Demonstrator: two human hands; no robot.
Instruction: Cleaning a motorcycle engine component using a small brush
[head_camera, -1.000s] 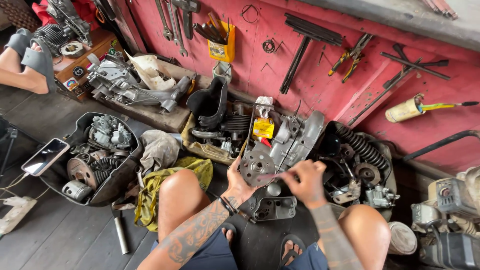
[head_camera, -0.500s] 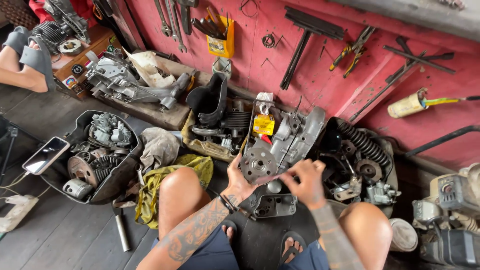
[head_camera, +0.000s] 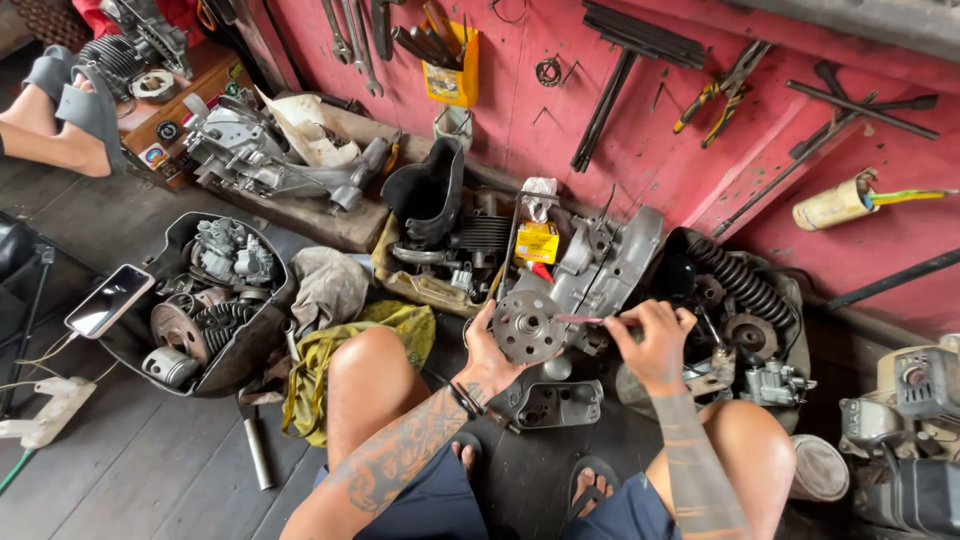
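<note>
Red wall (head_camera: 640, 130), yellow rag (head_camera: 330, 360), grey metal disc (head_camera: 527, 327), yellow box (head_camera: 537, 243)

The floor (head_camera: 130, 480) is made of dark, worn wooden planks running toward a red wall. At the left lie a white power strip (head_camera: 45, 412) with its cables and a short metal tube (head_camera: 258, 453). A black plastic tub (head_camera: 250, 345) full of engine parts sits on the boards, with a smartphone (head_camera: 108, 300) resting on its rim. Beside it lie a grey rag (head_camera: 328, 285) and a yellow-green cloth (head_camera: 330, 355). Along the wall stand a wooden plank (head_camera: 330, 228) bearing a grey engine casing (head_camera: 255, 155), and a shallow tray (head_camera: 425, 285) of parts. A dark metal cover plate (head_camera: 555, 405) lies between the seated person's feet, and a white bowl (head_camera: 820, 467) sits at the right.
</note>
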